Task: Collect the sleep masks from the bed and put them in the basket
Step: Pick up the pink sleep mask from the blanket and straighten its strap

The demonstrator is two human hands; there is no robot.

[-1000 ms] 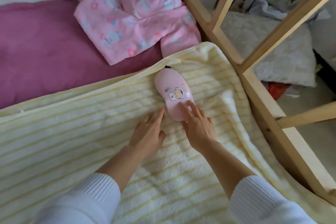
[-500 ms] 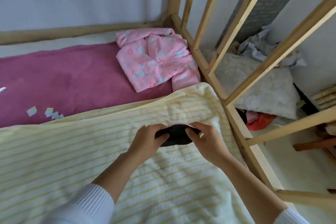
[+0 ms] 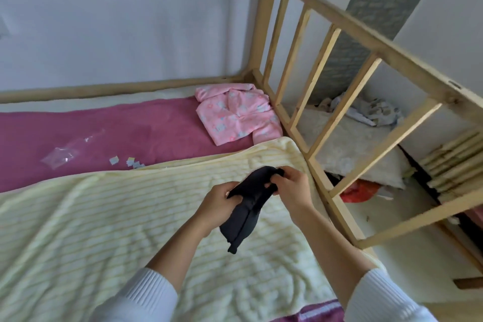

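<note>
- Both hands hold a sleep mask (image 3: 247, 206), its black side showing, in the air above the cream striped blanket (image 3: 104, 230), near the bed's right edge.
- Left hand (image 3: 218, 206) fingers pinch the mask's left end.
- Right hand (image 3: 292, 191) fingers pinch its upper end; the rest droops.
- Pink pyjamas (image 3: 236, 112) lie at the far right corner.

The wooden-framed bed (image 3: 285, 60) carries a magenta sheet (image 3: 130, 133). On it lie a cream striped blanket (image 3: 104, 217), a folded pink pyjama garment (image 3: 237, 112), a clear plastic bag (image 3: 58, 157) and small paper scraps (image 3: 128, 161).
</note>
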